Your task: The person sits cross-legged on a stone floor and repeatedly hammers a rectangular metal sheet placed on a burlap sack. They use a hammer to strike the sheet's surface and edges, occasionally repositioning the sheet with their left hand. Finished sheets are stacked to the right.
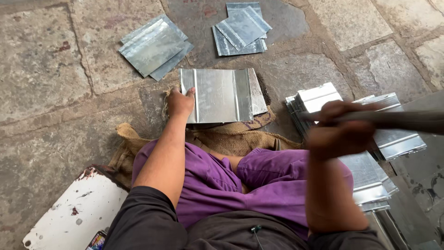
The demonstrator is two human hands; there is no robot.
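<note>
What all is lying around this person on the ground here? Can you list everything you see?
Ridged metal sheet: one on top, another edge showing under it, silver-grey, flat on the sacking in front of the knees.
Sheet pile, far left: a few, silver-grey, on the stone floor.
Sheet pile, far middle: a few, silver-grey, on the stone floor.
Sheet stack, right: many, silver-grey, beside the right leg.
Burlap sacking: one, brown, under the sheet and legs.
White board: one, white with rusty spots, lower left.
Stone floor: grey-brown slabs.
Tool: one, dark, blurred, kind unclear.
Left hand: pressing the ridged sheet's left edge.
Right hand: raised, gripping the tool.
</note>
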